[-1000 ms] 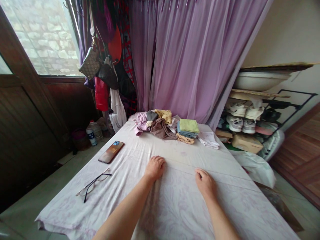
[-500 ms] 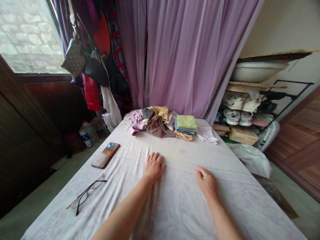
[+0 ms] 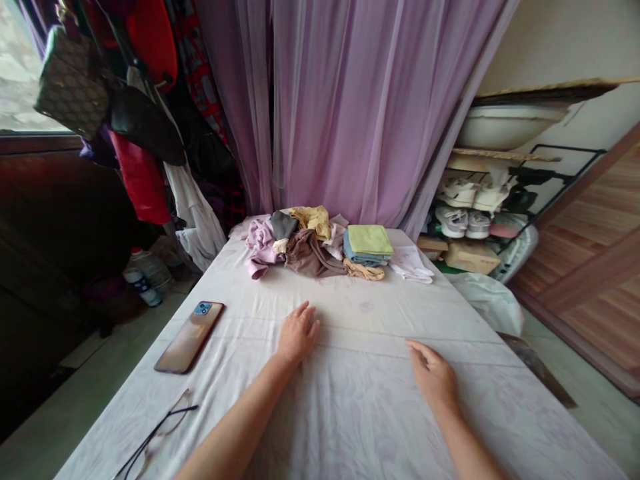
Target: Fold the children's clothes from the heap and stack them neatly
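Farther apart than half a second ago, the left hand (image 3: 299,335) and right hand (image 3: 433,375) now lie on the pale floral sheet (image 3: 360,407), and the whole view has swung a little, so the room sits further left in the frame. Both hands are open and palm down, gripping nothing. The left has its fingers spread, and the right has its fingers together, angled toward the left hand. The sheet runs flat under and between them, with only shallow creases.

Ahead of the hands, at the far end of the bed, lies a loose heap of clothes (image 3: 305,241) in lilac, brown, grey and mustard. Just to its right is a folded stack of green and blue cloths (image 3: 368,245), with a white cloth (image 3: 411,265) beside that. Left of the left hand, a smartphone (image 3: 189,337) lies face down on the sheet, with eyeglasses (image 3: 160,427) nearer the bed's edge, partly cut off by the frame.

Behind the bed hang lilac curtains (image 3: 350,113), and handbags (image 3: 71,83) hang to their left. To the right, a metal rack holds sneakers (image 3: 463,207) under a white basin (image 3: 510,127), with a cardboard box (image 3: 471,258) and a white plastic bag (image 3: 487,303) lower down.
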Tool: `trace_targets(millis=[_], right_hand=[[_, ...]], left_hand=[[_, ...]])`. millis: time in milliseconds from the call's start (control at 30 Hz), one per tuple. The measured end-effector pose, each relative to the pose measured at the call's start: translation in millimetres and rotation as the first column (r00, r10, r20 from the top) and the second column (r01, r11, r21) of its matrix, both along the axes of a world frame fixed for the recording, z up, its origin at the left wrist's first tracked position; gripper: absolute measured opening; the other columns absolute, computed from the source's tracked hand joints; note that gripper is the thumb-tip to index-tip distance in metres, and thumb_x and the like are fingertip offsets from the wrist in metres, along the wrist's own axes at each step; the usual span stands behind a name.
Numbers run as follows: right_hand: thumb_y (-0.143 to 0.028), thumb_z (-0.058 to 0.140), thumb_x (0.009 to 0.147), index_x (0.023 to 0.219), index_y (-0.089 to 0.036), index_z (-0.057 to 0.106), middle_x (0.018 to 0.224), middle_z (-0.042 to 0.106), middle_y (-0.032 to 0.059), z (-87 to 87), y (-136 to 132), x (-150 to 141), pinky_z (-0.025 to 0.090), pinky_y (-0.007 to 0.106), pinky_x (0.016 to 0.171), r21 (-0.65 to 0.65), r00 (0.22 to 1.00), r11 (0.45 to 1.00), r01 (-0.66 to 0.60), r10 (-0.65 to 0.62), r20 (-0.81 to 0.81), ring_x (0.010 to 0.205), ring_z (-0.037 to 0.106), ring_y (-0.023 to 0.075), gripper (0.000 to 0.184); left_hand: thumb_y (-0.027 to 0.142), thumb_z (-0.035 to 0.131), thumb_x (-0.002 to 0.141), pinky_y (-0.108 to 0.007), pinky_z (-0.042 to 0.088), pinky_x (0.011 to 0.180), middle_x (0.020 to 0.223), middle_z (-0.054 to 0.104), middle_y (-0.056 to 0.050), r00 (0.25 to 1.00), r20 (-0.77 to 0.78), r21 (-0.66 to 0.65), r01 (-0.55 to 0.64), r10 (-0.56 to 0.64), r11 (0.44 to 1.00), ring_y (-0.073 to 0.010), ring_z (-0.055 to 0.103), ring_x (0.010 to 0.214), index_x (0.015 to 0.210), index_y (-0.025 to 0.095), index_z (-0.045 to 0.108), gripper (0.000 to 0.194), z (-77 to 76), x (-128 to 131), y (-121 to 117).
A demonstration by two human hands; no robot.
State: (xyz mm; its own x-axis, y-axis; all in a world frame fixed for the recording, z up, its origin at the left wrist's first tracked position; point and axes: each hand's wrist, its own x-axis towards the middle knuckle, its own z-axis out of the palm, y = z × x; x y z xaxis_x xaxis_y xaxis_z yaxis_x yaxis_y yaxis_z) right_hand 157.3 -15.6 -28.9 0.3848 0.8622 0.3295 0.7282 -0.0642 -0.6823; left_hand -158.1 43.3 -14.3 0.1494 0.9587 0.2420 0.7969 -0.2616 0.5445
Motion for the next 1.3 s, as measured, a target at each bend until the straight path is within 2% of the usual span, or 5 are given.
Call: trace_targets(millis=[433,633,833,1133,1300], right_hand=[[-0.045,0.044,0.078,0.080,-0.023,0.075,0.088,0.077,0.0091,-4.6,1,-1,0.057,0.037,0.082,0.034,0.995,0.996,-0.086,0.083,0.062,0.084,0.071,0.0246,0.039],[-0.042,0.044,0.082,0.081,-0.024,0.074,0.091,0.077,0.0084,-11.9,3,1,0.058,0.038,0.082,0.088,0.977,0.977,-0.192,0.181,0.116,0.086,0.071,0.0240,0.035],[-0.037,0.043,0.087,0.084,-0.022,0.075,0.091,0.076,0.0087,-16.8,4,3,0.058,0.036,0.080,0.120,0.956,0.957,-0.263,0.242,0.165,0.085,0.072,0.0225,0.035],[-0.040,0.044,0.086,0.087,-0.024,0.075,0.093,0.077,0.0089,-11.9,12,-8,0.058,0.033,0.082,0.092,0.971,0.968,-0.234,0.237,-0.021,0.088,0.072,0.0230,0.036],[-0.046,0.046,0.082,0.093,-0.023,0.074,0.102,0.075,0.0099,-5.5,33,-28,0.055,0.036,0.089,0.044,0.935,0.964,-0.261,0.264,-0.236,0.097,0.070,0.0247,0.037]], left_hand=[[0.030,0.049,0.091,-0.037,0.055,0.091,0.143,0.051,-0.011,0.952,0.279,-0.013,-0.126,0.125,0.992,-0.0230,0.062,0.115,0.130,0.023,0.055,0.040,-6.5,-17,23],[0.035,0.055,0.089,-0.048,0.041,0.108,0.152,0.037,-0.014,0.955,0.059,0.233,-0.297,0.291,0.926,-0.0313,0.039,0.138,0.133,0.023,0.055,0.045,46.9,-54,99],[0.041,0.053,0.090,-0.056,0.032,0.112,0.153,0.040,-0.009,0.897,-0.237,0.132,-0.352,0.374,0.927,-0.0341,0.031,0.143,0.132,0.029,0.058,0.044,91.0,-64,148],[0.030,0.036,0.098,-0.039,0.040,0.106,0.134,0.063,0.000,0.925,-0.124,0.179,-0.334,0.358,0.926,-0.0217,0.055,0.124,0.125,0.026,0.064,0.039,120.8,-39,141],[0.033,0.036,0.098,-0.042,0.043,0.104,0.125,0.068,-0.003,0.987,0.050,0.299,-0.161,0.153,0.941,-0.0229,0.060,0.115,0.115,0.023,0.070,0.039,111.8,12,100]])
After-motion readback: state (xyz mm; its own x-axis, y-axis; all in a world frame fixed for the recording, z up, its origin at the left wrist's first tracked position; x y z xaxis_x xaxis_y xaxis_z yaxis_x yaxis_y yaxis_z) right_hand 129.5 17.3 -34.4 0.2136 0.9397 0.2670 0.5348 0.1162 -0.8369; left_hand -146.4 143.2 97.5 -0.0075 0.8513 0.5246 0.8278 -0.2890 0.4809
